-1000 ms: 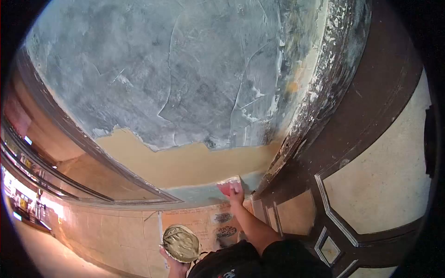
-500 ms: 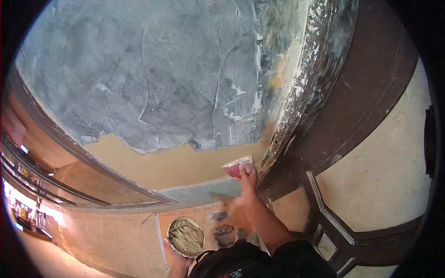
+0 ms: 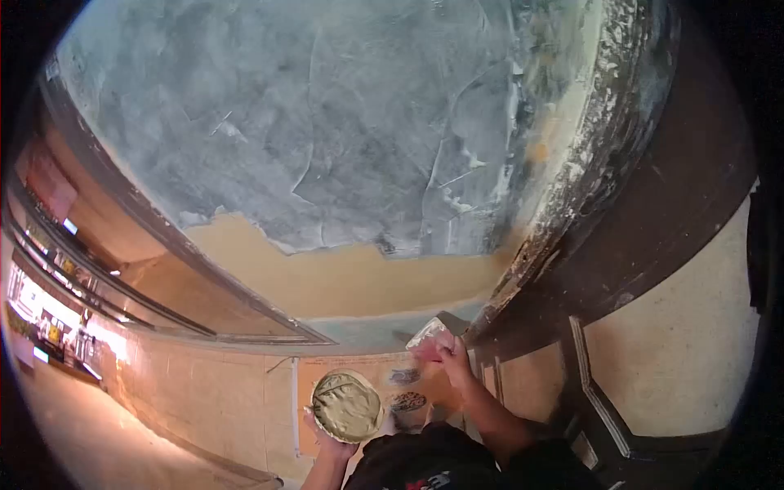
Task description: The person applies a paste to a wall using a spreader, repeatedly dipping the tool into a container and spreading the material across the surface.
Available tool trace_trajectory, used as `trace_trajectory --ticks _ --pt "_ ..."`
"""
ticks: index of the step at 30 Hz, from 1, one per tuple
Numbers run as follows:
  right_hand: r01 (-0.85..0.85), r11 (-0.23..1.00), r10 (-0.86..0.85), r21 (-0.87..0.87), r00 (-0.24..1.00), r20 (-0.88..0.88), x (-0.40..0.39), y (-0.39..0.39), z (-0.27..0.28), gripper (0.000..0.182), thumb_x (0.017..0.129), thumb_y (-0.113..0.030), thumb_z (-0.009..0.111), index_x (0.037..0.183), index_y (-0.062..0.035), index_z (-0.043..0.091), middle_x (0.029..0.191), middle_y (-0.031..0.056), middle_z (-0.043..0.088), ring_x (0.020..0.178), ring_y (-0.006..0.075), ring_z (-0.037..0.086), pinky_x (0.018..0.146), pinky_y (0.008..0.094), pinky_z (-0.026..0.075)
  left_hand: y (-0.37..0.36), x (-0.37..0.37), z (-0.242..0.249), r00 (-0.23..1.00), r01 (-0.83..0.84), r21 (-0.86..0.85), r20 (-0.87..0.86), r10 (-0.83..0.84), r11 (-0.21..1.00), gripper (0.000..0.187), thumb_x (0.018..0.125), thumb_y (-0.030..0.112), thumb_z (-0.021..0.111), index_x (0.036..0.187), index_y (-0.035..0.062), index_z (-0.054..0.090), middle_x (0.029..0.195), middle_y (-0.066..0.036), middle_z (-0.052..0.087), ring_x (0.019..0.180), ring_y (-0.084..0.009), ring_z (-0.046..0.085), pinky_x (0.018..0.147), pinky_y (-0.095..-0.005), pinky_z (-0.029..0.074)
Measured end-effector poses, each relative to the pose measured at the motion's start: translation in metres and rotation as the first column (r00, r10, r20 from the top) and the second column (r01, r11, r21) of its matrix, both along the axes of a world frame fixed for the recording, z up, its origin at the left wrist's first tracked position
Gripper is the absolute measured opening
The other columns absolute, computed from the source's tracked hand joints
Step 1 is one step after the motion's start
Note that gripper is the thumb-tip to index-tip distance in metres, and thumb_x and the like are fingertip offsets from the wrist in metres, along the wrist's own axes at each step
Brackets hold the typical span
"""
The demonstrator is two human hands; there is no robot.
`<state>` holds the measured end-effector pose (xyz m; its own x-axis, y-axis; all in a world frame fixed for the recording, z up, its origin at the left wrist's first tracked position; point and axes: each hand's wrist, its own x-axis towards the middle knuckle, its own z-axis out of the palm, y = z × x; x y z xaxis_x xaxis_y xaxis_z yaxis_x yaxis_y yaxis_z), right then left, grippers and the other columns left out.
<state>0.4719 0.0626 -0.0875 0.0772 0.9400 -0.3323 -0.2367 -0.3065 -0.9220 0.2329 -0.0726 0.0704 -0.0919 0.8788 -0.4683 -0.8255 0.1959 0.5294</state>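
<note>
My left hand (image 3: 330,442) is closed on the side of a round tub (image 3: 316,418), low in the view. Thick greenish-grey putty (image 3: 349,404) fills it, with ridges across the surface. My right hand (image 3: 458,364) grips a reddish plastic putty spreader (image 3: 426,341), its far edge coated with pale putty. The spreader is near the bottom right corner of the wall panel, overlapping its lower pale blue strip in this view. Above it runs a smooth beige band (image 3: 367,286), below rough grey-blue plaster (image 3: 376,139).
Dark wooden trim (image 3: 645,204) borders the panel on the right, with a flaking, white-specked edge (image 3: 584,147). A frame moulding (image 3: 204,278) slants along the left. An orange sheet with dark patches (image 3: 408,400) lies on the tiled floor (image 3: 212,400).
My right hand has brought the spreader down and slightly right, away from the beige band, and its blade has turned. The tub appears farther right and higher as the view shifts.
</note>
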Motion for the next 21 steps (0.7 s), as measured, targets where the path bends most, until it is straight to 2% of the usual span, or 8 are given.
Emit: trace_trajectory --ticks 4,6,7,9,10,11,14,21 --pt "-0.117 0.974 0.14 0.194 0.984 -0.106 -0.004 0.023 0.083 0.025 0.086 -0.011 0.058 0.108 -0.0045 0.048 0.093 0.0043 0.055 0.086 0.0156 0.056 0.07 0.0311 0.053 0.017 0.002 0.017 0.998 -0.053 0.09 0.023 0.051 0.995 0.087 0.071 0.078 0.033 0.134 0.0187 0.036 0.135 -0.007 0.04 0.121 -0.0311 0.04 0.099 -0.0514 0.033" --pt "-0.285 0.884 0.198 0.372 0.947 0.253 -0.002 0.032 0.126 0.016 0.084 -0.009 0.06 0.097 -0.0022 0.054 0.09 0.0063 0.058 0.084 0.0154 0.058 0.073 0.0294 0.05 0.026 0.008 0.028 0.998 -0.064 0.116 0.015 0.063 0.991 0.087 0.071 0.079 0.033 0.134 0.0187 0.036 0.135 -0.007 0.04 0.121 -0.0311 0.04 0.1 -0.0515 0.033" --pt "-0.293 0.882 0.206 0.37 0.944 0.256 -0.004 0.031 0.151 0.016 0.084 -0.009 0.06 0.097 -0.0022 0.054 0.09 0.0063 0.058 0.084 0.0154 0.058 0.073 0.0294 0.05 0.031 0.011 0.033 0.998 -0.061 0.172 0.015 0.06 0.983 0.088 0.071 0.079 0.034 0.134 0.0187 0.035 0.135 -0.007 0.039 0.121 -0.0313 0.04 0.1 -0.0514 0.033" --pt "-0.443 0.669 0.108 0.597 0.853 0.511 -0.013 0.024 0.202 0.015 0.079 -0.005 0.062 0.093 -0.0014 0.057 0.088 0.0095 0.061 0.082 0.0196 0.059 0.073 0.0309 0.048 0.037 0.015 0.036 0.998 -0.062 0.233 0.022 0.059 0.97 0.088 0.07 0.079 0.034 0.135 0.0186 0.035 0.136 -0.008 0.038 0.122 -0.0314 0.039 0.1 -0.0514 0.033" --pt "-0.533 0.608 0.09 0.588 0.782 0.617 -0.014 0.019 0.218 0.019 0.073 -0.002 0.062 0.092 -0.0021 0.058 0.092 0.0126 0.06 0.086 0.0271 0.058 0.075 0.0345 0.047 0.038 0.016 0.037 0.998 -0.063 0.259 0.031 0.056 0.964 0.088 0.07 0.079 0.035 0.135 0.0183 0.035 0.136 -0.008 0.038 0.122 -0.0316 0.039 0.1 -0.0514 0.033" --pt "-0.54 0.604 0.094 0.586 0.779 0.621 -0.016 0.018 0.228 0.019 0.073 -0.002 0.062 0.092 -0.0021 0.058 0.092 0.0126 0.06 0.086 0.0271 0.058 0.075 0.0345 0.047 0.038 0.018 0.038 0.998 -0.064 0.284 0.04 0.055 0.957 0.089 0.07 0.079 0.036 0.135 0.018 0.034 0.136 -0.008 0.038 0.121 -0.0319 0.04 0.099 -0.0514 0.034" --pt "-0.704 0.406 0.005 0.582 0.639 0.769 -0.022 0.016 0.247 0.019 0.071 -0.005 0.062 0.089 -0.0035 0.059 0.093 0.0099 0.058 0.094 0.0293 0.054 0.08 0.0385 0.045 0.042 0.021 0.037 0.995 -0.098 0.293 0.025 0.094 0.951 0.091 0.068 0.078 0.039 0.135 0.0158 0.034 0.134 -0.01 0.039 0.121 -0.0322 0.04 0.098 -0.051 0.035" --pt "-0.743 0.323 -0.097 0.587 0.59 0.801 -0.021 0.017 0.259 0.019 0.068 -0.005 0.062 0.087 -0.0051 0.06 0.09 0.0078 0.057 0.095 0.0297 0.054 0.082 0.039 0.045 0.041 0.026 0.044 0.988 -0.151 0.376 0.04 0.146 0.914 0.093 0.067 0.078 0.042 0.135 0.0151 0.034 0.134 -0.011 0.039 0.12 -0.032 0.041 0.099 -0.05 0.035"
